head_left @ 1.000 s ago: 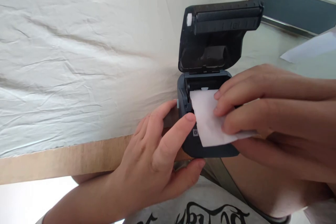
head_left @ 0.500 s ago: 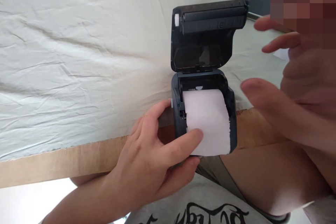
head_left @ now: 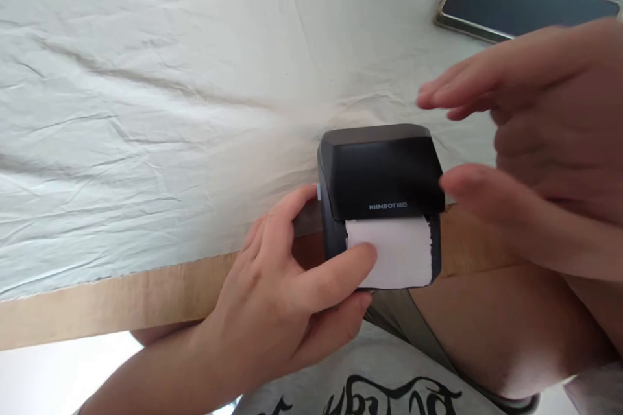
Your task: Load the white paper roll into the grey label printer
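Observation:
A small dark label printer (head_left: 333, 233) marked NIIMBOT sits at the table's near edge. Its black lid (head_left: 382, 168) is folded down over the body, though I cannot tell whether it is latched. From under the lid a strip of white paper (head_left: 402, 253) with a ragged right edge lies over the front. My left hand (head_left: 292, 272) grips the printer from the left, thumb pressing on the paper. To the right, my right hand (head_left: 530, 123) is held with fingers and thumb apart, holding nothing. Its thumb is close to the lid's right corner; whether they touch is unclear.
A smartphone (head_left: 516, 0) with a dark screen lies on the table at the upper right, partly behind my right hand. A pale, wrinkled cloth (head_left: 146, 110) covers the table. Along the near side runs a bare wooden edge (head_left: 111, 298), with my lap below it.
The printer's lid has swung from upright down over the paper roll. My right hand has moved slightly left and remains off to the side. My left hand keeps its grip.

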`<state>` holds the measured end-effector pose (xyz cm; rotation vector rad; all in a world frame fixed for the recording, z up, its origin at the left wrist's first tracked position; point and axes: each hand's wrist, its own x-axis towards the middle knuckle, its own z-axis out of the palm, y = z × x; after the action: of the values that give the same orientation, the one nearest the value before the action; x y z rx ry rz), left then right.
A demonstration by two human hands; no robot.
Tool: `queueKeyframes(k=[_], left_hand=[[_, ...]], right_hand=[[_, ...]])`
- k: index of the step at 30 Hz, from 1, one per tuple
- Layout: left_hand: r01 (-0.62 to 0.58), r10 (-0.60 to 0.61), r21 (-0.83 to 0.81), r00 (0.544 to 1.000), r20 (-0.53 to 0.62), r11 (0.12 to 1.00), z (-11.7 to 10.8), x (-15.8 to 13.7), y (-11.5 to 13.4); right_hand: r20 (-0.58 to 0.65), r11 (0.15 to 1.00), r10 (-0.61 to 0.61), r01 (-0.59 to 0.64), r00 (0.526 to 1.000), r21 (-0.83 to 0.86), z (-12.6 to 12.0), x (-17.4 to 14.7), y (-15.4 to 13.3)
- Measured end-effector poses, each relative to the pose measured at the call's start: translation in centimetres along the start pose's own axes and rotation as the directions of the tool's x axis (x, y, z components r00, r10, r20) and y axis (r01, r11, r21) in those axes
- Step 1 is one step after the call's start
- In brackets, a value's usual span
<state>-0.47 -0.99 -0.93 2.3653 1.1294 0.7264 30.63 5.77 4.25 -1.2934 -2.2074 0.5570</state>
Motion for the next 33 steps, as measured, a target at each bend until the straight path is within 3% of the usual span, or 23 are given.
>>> queueKeyframes(k=[3, 5, 8, 11, 14, 18, 23, 29, 33], left_hand=[[-0.006, 0.006, 0.012, 1.000, -0.019, 1.000, 0.1, 0.1, 0.0], [-0.005, 0.005, 0.022, 0.999, -0.031, 1.000, 0.1, 0.2, 0.1], [0.012, -0.011, 0.050, 1.000, -0.024, 0.999, 0.2, 0.4, 0.1], [0.026, -0.024, 0.059, 0.999, -0.032, 0.998, 0.3, 0.5, 0.2], [0.023, -0.021, 0.055, 0.999, -0.045, 0.998, 0.4, 0.6, 0.2], [0.016, -0.011, 0.071, 0.998, -0.059, 0.997, 0.3, 0.7, 0.1], [-0.007, 0.015, 0.087, 0.996, -0.087, 0.996, 0.3, 1.1, 0.0], [-0.015, 0.022, 0.087, 0.996, -0.090, 0.996, 0.6, 1.1, -0.1], [-0.004, 0.015, 0.109, 0.994, -0.104, 0.994, 0.9, 1.0, 0.1]], right_hand=[[0.078, 0.993, -0.114, 0.113, 0.990, 0.021, 1.5, 1.0, -0.1], [0.165, 0.994, -0.112, 0.110, 0.980, 0.025, 2.0, 1.4, 0.0], [0.159, 0.992, -0.107, 0.095, 0.981, 0.084, 2.0, 1.5, 0.3], [0.217, 0.984, -0.007, -0.032, 0.976, 0.176, 1.8, 1.7, 0.5], [0.317, 0.960, 0.119, -0.190, 0.941, 0.205, 1.6, 2.4, 0.5], [0.346, 0.958, 0.147, -0.221, 0.927, 0.185, 1.3, 3.2, 0.5], [0.315, 0.980, 0.061, -0.117, 0.947, 0.161, 1.8, 2.4, 0.5], [0.142, 0.991, -0.070, 0.053, 0.987, 0.120, 3.0, 0.6, 1.3], [0.172, 1.000, 0.004, 0.001, 0.985, -0.028, 2.7, 0.3, 1.0]])
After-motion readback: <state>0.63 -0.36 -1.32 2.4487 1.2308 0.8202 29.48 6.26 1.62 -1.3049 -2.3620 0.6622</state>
